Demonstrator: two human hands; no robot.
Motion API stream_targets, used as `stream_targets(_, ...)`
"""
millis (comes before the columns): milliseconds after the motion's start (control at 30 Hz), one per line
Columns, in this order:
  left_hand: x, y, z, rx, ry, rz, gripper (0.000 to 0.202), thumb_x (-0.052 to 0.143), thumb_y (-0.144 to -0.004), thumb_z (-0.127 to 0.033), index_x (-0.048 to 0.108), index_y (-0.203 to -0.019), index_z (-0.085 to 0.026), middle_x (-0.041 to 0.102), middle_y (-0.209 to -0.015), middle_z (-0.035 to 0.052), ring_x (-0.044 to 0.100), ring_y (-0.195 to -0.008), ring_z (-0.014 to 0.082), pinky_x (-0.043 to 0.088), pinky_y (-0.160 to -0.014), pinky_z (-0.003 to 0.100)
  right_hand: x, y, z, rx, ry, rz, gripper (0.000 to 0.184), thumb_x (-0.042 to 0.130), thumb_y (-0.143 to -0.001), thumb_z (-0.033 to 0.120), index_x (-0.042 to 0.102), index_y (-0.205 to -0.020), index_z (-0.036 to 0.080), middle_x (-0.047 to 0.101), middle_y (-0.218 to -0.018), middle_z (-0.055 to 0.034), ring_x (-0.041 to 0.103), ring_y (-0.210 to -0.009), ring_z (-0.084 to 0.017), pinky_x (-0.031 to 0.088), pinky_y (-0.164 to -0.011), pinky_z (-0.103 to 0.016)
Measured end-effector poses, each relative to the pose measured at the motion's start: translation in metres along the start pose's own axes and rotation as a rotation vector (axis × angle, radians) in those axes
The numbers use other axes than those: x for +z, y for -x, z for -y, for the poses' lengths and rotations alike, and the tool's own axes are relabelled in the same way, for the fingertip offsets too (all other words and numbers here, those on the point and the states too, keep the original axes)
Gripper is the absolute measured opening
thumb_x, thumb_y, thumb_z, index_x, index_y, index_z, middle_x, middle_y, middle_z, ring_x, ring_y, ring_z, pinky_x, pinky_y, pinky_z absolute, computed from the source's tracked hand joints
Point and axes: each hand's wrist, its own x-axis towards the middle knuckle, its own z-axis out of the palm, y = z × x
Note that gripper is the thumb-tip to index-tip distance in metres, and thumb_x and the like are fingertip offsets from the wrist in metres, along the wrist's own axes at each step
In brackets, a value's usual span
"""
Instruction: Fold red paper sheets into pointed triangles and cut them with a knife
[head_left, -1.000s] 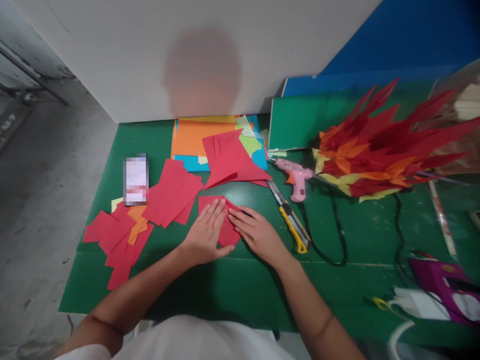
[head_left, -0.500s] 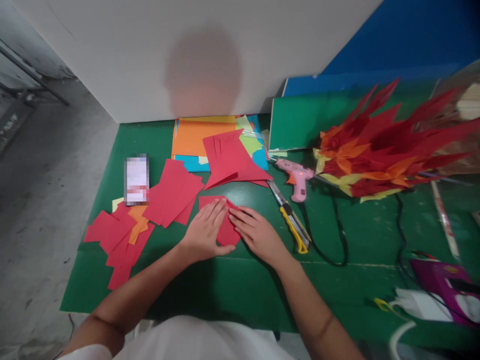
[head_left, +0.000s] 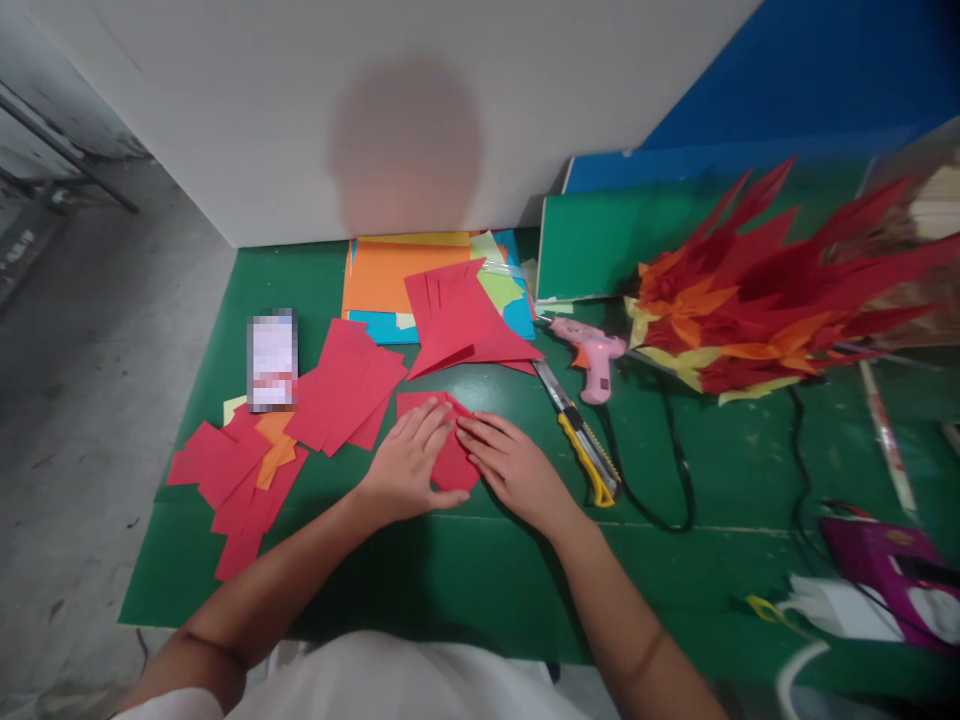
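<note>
A piece of red paper (head_left: pixel 453 464) lies on the green table under both hands, its right side folded over. My left hand (head_left: pixel 411 455) rests flat on its left part, fingers stretched out and thumb apart. From the right, my right hand (head_left: pixel 510 462) lays its extended fingers along the folded edge. Neither hand grips the sheet; both press on it from above. Just beyond are larger red sheets (head_left: pixel 457 315), one with a raised fold. More red paper pieces (head_left: pixel 345 385) lie to the left of my left hand.
To the right lie a yellow box cutter (head_left: pixel 581 440) and a pink glue gun (head_left: pixel 592 350) with a black cord. A red and orange paper flame (head_left: pixel 757 310) stands at the back right. A phone (head_left: pixel 273 360) and orange scraps (head_left: pixel 276 450) are at left. Coloured sheets (head_left: pixel 397 275) lie against the white board.
</note>
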Motion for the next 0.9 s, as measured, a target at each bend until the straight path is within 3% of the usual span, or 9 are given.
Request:
stream_targets(267,-0.004,-0.002,-0.002,-0.02,0.026,0.043,0.083,0.058,-0.076,-0.066,0.047,-0.133,-0.007,0.05,-0.138,0.0199,0.031,-0.14,0.0361,0.031,-0.112,0.051,-0.001,0.0,0.002,0.002,0.039,0.001,0.037,0.041,-0.095,0.017,0.06,-0.127,0.018,0.062,-0.128,-0.0088,0.049,-0.125,-0.025,0.049,-0.101,-0.047)
stream_targets(467,-0.005,-0.002,-0.004,-0.035,0.002,0.083,0.082,0.057,-0.076,-0.067,0.049,-0.133,-0.009,0.048,-0.141,0.0176,0.029,-0.141,0.036,0.031,-0.112,0.05,0.004,-0.001,0.011,0.111,0.169,-0.027,0.036,0.041,-0.096,0.021,0.061,-0.125,0.014,0.064,-0.125,-0.0104,0.058,-0.104,-0.026,0.052,-0.088,-0.046)
stream_targets(700,0.001,0.001,-0.002,-0.003,-0.015,-0.008,0.081,0.051,-0.078,-0.07,0.053,-0.127,-0.005,0.051,-0.136,0.0213,0.032,-0.139,0.0368,0.031,-0.113,0.05,0.004,-0.015,0.009,0.145,0.126,0.052,0.043,0.032,-0.096,0.016,0.054,-0.133,0.01,0.056,-0.135,-0.0161,0.059,-0.102,-0.024,0.05,-0.09,-0.044)
stream_targets(900,0.001,0.001,-0.002,-0.02,-0.001,0.021,0.081,0.051,-0.078,-0.07,0.052,-0.13,-0.008,0.052,-0.135,0.0198,0.033,-0.139,0.0371,0.031,-0.112,0.051,0.003,-0.032,0.003,0.141,0.179,0.163,0.05,0.032,-0.09,0.008,0.05,-0.136,0.008,0.049,-0.142,-0.0142,0.057,-0.108,-0.025,0.048,-0.091,-0.041)
